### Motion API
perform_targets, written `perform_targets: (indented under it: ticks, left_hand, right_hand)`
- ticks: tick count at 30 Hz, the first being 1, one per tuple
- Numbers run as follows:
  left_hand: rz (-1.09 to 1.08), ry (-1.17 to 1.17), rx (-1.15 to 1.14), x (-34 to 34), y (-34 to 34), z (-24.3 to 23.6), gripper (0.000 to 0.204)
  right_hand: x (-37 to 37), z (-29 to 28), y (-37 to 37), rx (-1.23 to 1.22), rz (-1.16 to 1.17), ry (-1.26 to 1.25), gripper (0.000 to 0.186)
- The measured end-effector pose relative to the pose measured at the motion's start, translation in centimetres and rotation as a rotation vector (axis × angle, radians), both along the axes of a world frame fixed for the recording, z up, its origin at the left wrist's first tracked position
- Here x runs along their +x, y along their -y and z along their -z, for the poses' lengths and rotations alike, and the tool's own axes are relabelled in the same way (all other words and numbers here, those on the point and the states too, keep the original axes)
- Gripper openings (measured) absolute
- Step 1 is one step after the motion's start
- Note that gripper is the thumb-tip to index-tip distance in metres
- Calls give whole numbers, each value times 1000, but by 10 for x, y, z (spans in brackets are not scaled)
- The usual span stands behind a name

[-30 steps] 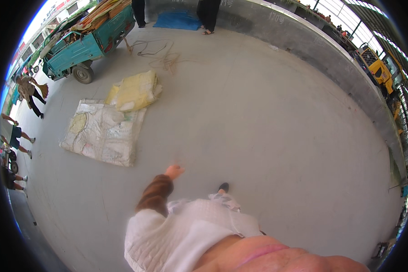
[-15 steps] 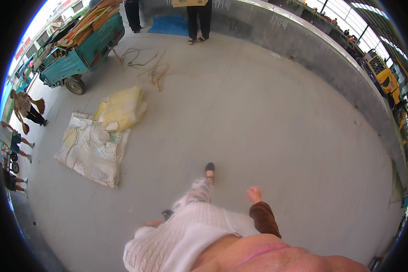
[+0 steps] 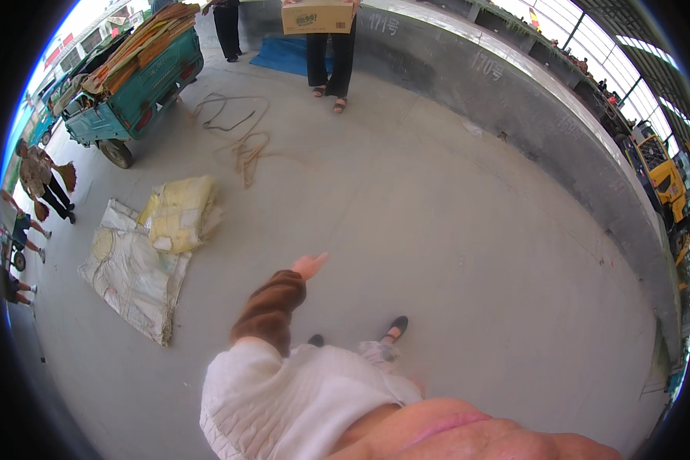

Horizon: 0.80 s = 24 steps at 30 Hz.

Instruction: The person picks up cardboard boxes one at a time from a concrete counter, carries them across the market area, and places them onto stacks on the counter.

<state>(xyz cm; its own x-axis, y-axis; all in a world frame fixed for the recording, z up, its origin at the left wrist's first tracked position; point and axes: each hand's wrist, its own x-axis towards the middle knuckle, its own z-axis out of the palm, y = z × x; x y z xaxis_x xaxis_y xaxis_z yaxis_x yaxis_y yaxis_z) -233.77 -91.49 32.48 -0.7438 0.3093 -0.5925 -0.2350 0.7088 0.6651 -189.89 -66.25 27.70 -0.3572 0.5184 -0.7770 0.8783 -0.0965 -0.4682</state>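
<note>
Left hand (image 3: 309, 266) Holds Nothing, White Sheet (image 3: 134, 264) and Yellow Bundle (image 3: 180, 213) to Its Left

The biggest thing around is one long grey wall (image 3: 514, 115), which bars the way far ahead of the left hand and curves round to its right. Far ahead and to the left stands one teal cargo cart (image 3: 161, 92), its bed heaped with flat brown slabs (image 3: 138, 46). One yellow machine (image 3: 667, 184) is well off to the right, past the wall.

Five people are plain to see: a box carrier (image 3: 320, 57) straight ahead of the hand, a bystander (image 3: 226, 31) left of the carrier, and three at the far left edge, one of them a person holding two fan-shaped bundles (image 3: 34, 172).

Nearer the hand, the white sheet lies folded on the floor, the yellow bundle overlapping its upper end. One blue sheet (image 3: 280, 57) lies beside the wall. The one cardboard box (image 3: 318, 19) runs out of view at its top, so its contents cannot be told. Loose rope (image 3: 249, 153) lies ahead, beyond the yellow bundle.

The left hand is in the air, fingers loose, gripping nothing. The right hand (image 3: 418, 383) is only a blur beside the clothing; its grip cannot be told.
</note>
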Motion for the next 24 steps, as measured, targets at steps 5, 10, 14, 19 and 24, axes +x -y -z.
perform_targets:
  ticks: [5, 10, 14, 19, 24]
  left_hand:
    - [149, -69, 134, -2, -121, -38, 57]
    - [117, 52, -213, 38, -83, 63, 69]
    - [-302, 310, -352, 81, -40, 88, 67]
    - [47, 373, -480, 116, -49, 60, 56]
    - [145, 441, -492, 45, -105, 85, 58]
  right_hand:
    - [-4, 58, -110, 130, -267, 12, 43]
    - [-101, 3, -228, 10, -20, -138, 42]
    - [-173, -12, -306, 59, -125, 12, 35]
    - [-282, 8, -366, 39, -261, -73, 32]
    - [-389, 22, -373, 105, -469, -147, 36]
